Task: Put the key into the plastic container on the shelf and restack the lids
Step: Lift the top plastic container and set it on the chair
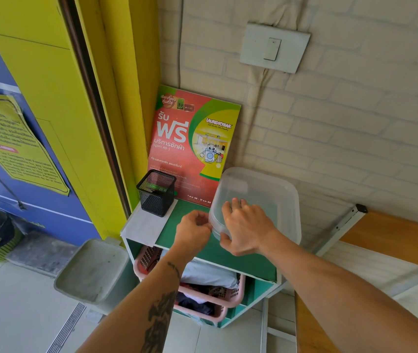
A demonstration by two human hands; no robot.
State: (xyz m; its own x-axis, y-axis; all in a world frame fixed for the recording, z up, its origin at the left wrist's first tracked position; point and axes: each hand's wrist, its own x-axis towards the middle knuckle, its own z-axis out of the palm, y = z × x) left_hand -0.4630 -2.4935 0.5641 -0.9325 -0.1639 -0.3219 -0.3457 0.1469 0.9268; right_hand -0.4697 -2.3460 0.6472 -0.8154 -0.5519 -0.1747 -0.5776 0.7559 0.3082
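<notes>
Right hand (247,225) grips the plastic container (266,194); left hand (193,229) touches its rim.

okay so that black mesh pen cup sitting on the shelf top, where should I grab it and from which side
Take the black mesh cup by its rim, pinching two opposite walls from above. It stands upright with its square mouth open and clear overhead. The poster stands just behind it and the yellow frame close on its left, so a side approach looks tight. The right hand is on the plastic container, so the left hand is nearer.
</notes>
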